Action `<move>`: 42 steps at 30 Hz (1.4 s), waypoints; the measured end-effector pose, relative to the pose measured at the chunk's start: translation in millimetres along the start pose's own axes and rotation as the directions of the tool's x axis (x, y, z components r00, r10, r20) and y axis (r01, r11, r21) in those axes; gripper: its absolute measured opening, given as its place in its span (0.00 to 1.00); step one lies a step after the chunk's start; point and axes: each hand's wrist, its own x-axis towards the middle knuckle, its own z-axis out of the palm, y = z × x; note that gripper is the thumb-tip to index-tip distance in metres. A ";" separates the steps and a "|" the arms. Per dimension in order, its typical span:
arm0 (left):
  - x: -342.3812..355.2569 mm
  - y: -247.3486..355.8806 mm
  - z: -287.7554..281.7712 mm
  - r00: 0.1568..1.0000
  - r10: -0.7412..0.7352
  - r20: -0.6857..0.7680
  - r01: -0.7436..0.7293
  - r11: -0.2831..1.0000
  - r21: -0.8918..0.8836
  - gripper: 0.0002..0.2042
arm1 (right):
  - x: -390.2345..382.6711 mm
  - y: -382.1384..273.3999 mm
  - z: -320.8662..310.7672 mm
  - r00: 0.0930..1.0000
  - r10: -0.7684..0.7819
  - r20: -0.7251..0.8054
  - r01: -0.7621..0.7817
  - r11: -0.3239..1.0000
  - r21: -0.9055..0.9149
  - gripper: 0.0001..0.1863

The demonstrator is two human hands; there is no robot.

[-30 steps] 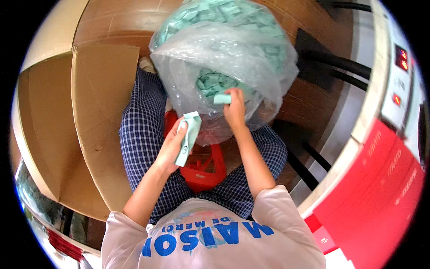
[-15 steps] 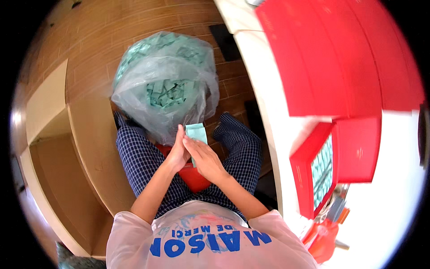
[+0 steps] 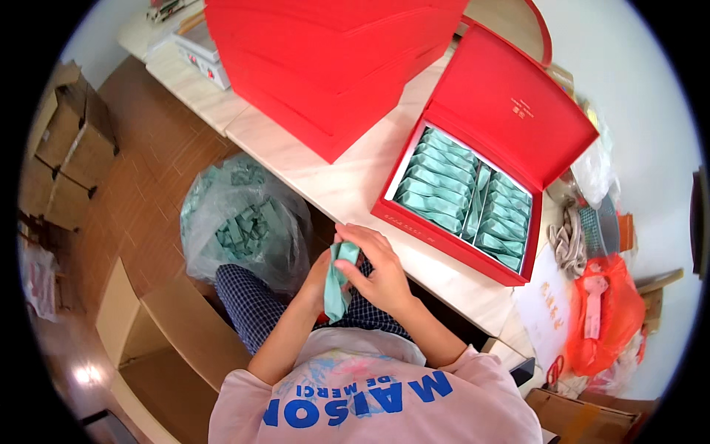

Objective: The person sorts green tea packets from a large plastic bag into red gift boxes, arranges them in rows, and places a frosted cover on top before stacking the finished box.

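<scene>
In front of my chest, beside the table's edge, my left hand and my right hand are closed together on pale green packets. One packet hangs down from between the palms; a folded end shows above it under my right thumb. How many packets there are I cannot tell. Ahead on the right, an open red gift box stands on the table with its lid tipped back. Rows of similar green packets fill its two sections. A clear plastic bag of loose green packets stands on the floor left of my hands.
Red boxes are stacked on the pale marble-patterned table. Open cardboard carton stands at my left. At the right lie an orange-red plastic bag, a cloth and scissors. Brown cartons stand far left.
The view has swung right, toward the table and open box. My hands, pressed nearly flat around a packet before, have moved toward the table's edge and now curl around the packets.
</scene>
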 end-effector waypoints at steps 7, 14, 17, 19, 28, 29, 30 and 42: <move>20.7 3.2 55.3 0.998 0.057 0.004 -0.057 0.985 0.162 0.22 | -10.3 2.5 -53.5 0.950 0.201 -0.237 -0.161 0.971 0.179 0.14; 59.7 7.9 151.7 0.815 0.570 -0.107 -0.544 0.815 0.198 0.22 | -20.7 -17.6 -115.3 0.944 0.151 -0.292 -0.164 0.986 -0.019 0.26; 80.2 -13.6 180.7 0.820 0.566 -0.086 -0.552 0.821 0.143 0.24 | -32.8 -3.7 -142.0 0.866 0.161 -0.474 -0.257 0.955 -0.145 0.21; 93.5 -19.9 191.6 0.835 0.515 0.194 -0.549 0.807 0.219 0.24 | -47.0 0.6 -173.5 0.805 0.273 -0.527 -0.377 0.921 -0.097 0.16; 161.5 -14.8 220.8 0.453 -0.407 0.794 -0.890 -0.267 0.371 0.33 | -100.0 19.7 -279.0 0.803 0.503 -0.320 -0.530 0.848 0.002 0.12; 170.5 -19.4 219.4 0.440 -0.418 0.794 -0.898 -0.221 0.381 0.35 | -98.5 19.7 -279.1 0.812 0.511 -0.281 -0.537 0.843 -0.020 0.12; 176.9 -22.9 217.2 0.429 -0.429 0.795 -0.903 -0.177 0.392 0.38 | -96.4 21.0 -279.1 0.818 0.521 -0.244 -0.546 0.837 -0.045 0.12; 197.0 -28.7 230.8 0.518 -0.414 0.748 -0.817 -0.499 0.290 0.44 | -80.2 57.0 -270.4 0.862 0.507 -0.011 -0.449 0.754 -0.480 0.14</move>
